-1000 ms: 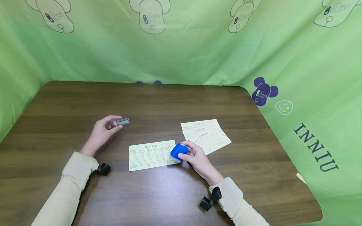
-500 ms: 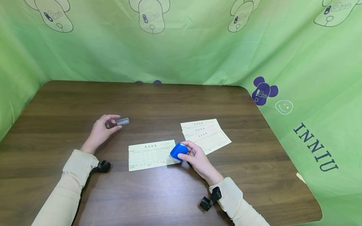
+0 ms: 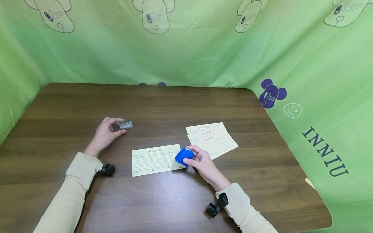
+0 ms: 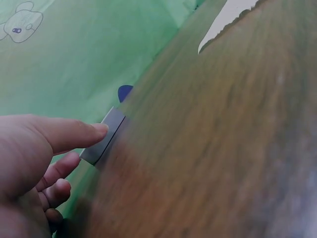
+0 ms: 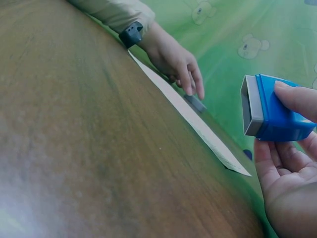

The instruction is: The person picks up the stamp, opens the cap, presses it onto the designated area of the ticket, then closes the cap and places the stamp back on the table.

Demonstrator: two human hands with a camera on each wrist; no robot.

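Note:
My left hand [image 3: 105,132] is at the left of the table, thumb and index finger pinching a small grey, tray-like stamp cap [image 3: 126,125] by its sides. The left wrist view has the thumb tip on the cap [image 4: 105,136], low at the table surface. My right hand [image 3: 205,165] holds a blue stamp [image 3: 184,156] between thumb and fingers. This stamp is above the right end of a printed form slip [image 3: 155,160] and covers that corner. From the right wrist, the stamp [image 5: 282,109] shows its pale rim turned towards the table, apart from the paper.
Several overlapping form slips [image 3: 214,140] lie to the right, just behind my right hand. The brown wooden table [image 3: 163,110] ends at a green printed curtain [image 3: 198,51] at the back and sides. Black wrist cameras [image 3: 217,205] stick out from both cuffs.
My left forearm has shifted very slightly, with the cap staying in nearly the same place. The right hand and stamp have not visibly moved.

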